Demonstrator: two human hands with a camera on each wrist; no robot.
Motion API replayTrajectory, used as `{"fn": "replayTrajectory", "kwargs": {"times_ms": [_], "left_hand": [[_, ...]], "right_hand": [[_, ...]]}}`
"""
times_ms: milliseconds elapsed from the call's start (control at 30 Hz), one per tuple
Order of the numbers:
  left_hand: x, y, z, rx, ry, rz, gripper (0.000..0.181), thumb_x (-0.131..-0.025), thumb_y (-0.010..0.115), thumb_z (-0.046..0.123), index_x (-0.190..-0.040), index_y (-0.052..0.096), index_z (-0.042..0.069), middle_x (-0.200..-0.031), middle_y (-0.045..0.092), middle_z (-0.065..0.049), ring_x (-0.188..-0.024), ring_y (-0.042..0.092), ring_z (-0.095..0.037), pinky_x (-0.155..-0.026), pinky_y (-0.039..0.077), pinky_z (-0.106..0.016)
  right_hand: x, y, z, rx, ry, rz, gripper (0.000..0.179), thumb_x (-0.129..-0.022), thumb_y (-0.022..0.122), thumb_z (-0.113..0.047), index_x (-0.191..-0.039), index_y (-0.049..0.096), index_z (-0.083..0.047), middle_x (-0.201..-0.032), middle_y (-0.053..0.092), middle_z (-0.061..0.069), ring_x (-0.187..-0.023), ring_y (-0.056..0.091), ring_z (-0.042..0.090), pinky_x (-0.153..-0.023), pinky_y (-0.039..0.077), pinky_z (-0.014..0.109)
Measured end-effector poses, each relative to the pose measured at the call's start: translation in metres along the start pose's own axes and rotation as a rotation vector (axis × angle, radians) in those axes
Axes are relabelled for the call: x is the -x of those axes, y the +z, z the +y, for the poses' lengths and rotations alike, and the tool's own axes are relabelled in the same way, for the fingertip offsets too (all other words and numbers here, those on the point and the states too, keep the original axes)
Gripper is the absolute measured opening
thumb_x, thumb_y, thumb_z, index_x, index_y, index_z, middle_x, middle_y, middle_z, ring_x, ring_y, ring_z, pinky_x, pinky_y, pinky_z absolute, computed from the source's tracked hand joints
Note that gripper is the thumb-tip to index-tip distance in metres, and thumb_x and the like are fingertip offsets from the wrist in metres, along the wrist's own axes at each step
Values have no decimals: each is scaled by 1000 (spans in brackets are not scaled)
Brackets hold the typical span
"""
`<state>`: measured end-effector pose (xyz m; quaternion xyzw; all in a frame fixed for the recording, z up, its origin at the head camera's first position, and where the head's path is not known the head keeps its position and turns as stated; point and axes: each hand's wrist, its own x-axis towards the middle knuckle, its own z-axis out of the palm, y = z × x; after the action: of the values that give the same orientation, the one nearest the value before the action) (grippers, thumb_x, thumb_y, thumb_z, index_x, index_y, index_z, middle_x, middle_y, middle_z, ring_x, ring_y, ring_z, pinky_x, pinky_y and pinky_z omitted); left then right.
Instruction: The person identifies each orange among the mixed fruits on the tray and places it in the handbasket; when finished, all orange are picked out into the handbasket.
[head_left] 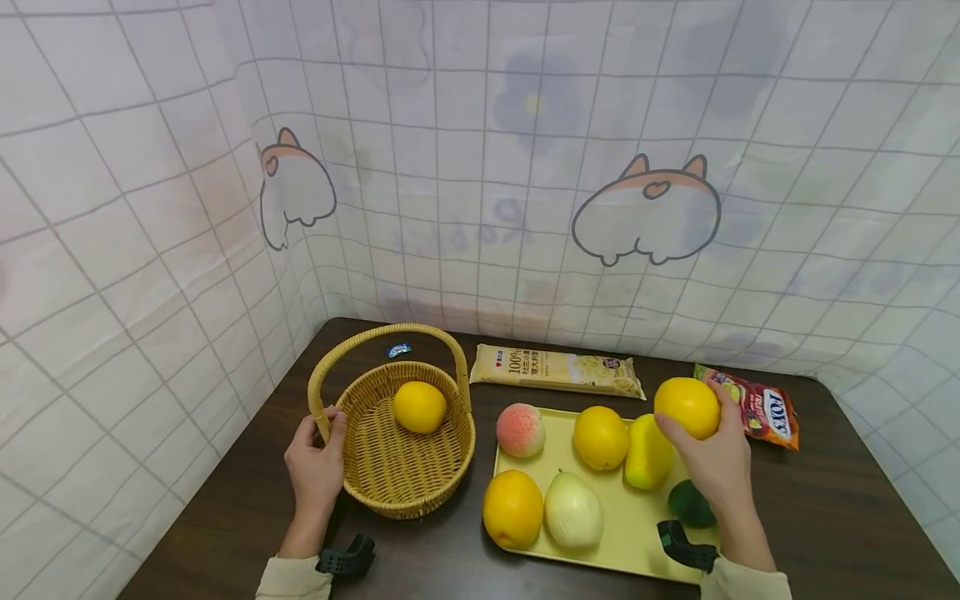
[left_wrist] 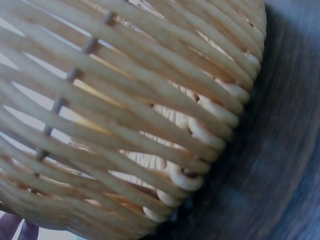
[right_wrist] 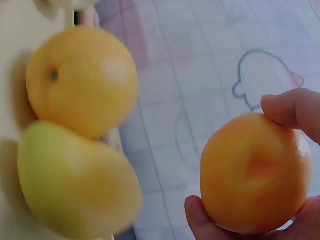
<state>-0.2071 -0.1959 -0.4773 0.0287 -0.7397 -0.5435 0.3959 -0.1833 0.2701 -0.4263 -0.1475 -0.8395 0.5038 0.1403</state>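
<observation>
My left hand (head_left: 317,462) grips the left rim of a woven wicker basket (head_left: 408,505), beside the foot of its arched handle. Inside the basket lies one orange (head_left: 419,407). Above the right part of a yellow tray (head_left: 630,537), my right hand (head_left: 718,458) holds another orange (head_left: 686,406) between thumb and fingers; the right wrist view shows this orange (right_wrist: 252,175) close up. On the tray are a pink peach (head_left: 521,430), two oranges (head_left: 601,437), a yellow-green mango (head_left: 648,452), a pale pear (head_left: 573,510) and a dark green fruit (head_left: 691,505), partly hidden by my right wrist.
Behind the tray lies a long noodle packet (head_left: 557,371). A red and orange sweets bag (head_left: 761,410) is at the back right, partly behind my right hand. A small blue wrapper (head_left: 399,350) sits behind the basket. A patterned cloth wall (head_left: 540,275) borders the dark table.
</observation>
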Motion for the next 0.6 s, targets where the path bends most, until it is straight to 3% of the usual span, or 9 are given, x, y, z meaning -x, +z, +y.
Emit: {"fn": "replayTrajectory", "kwargs": {"times_ms": [267,400,500,600], "left_hand": [[1,-3,-1,40,-7,-62,21,-96,62,10,-108,67,-7,-104,68,-24,-92,59,4,-73,45,-10],[1,-4,-4,65,49,-78,22,-98,53,5,-110,64,-11,-107,64,-31,-103,63,-12,-78,44,-11],[1,-2,-17,88,82,-79,28,-102,44,6,-111,64,-11,-109,63,-30,-112,61,-24,-88,43,-12],[0,-2,-33,114,83,-80,36,-105,37,15,-111,64,-8,-110,64,-25,-116,59,-23,-97,40,-16]], "right_hand": [[10,14,-21,-180,15,-242,87,-94,64,-37,-158,7,-21,-151,27,20,-124,40,35,-100,37,47],[16,24,-30,-203,-9,-295,85,-94,65,-36,-157,11,-19,-149,32,17,-123,42,31,-97,40,41],[21,32,-36,-223,-21,-325,84,-93,68,-33,-156,14,-18,-149,33,14,-123,43,29,-94,42,34],[25,41,-41,-246,-38,-340,83,-91,71,-28,-154,18,-15,-148,34,13,-122,44,28,-93,42,29]]}}
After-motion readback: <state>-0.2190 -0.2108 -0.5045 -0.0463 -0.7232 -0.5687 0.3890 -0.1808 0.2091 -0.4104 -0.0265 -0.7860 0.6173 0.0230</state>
